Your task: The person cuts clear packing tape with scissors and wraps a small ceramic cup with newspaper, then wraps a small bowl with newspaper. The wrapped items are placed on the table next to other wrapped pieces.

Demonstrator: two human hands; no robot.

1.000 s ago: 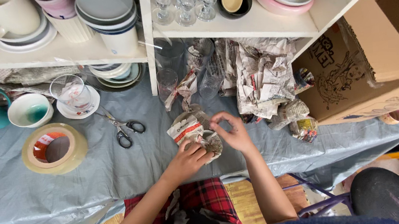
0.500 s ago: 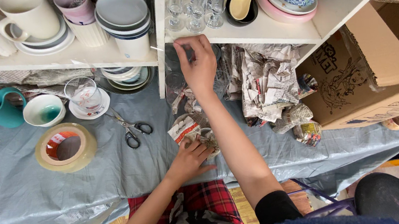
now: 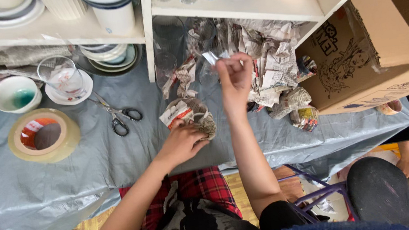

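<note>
- A newspaper-wrapped bundle [image 3: 192, 117] is lying on the grey plastic sheet at the front of the table, rounded and lumpy, its print showing a red-and-white patch toward the left, with crumpled paper sticking up around its top.
- A small torn strip of paper [image 3: 211, 58], pale and creased, is being pinched up in the air above the bundle, just beside the crumpled newspapers at the back.

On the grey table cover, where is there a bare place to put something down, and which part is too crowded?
The grey table cover is bare along its near edge, below the tape roll and scissors, left of the left hand. Another bare patch lies below the wrapped bundles, right of the right hand. The back is crowded with crumpled newspaper, a bowl and a glass.
</note>
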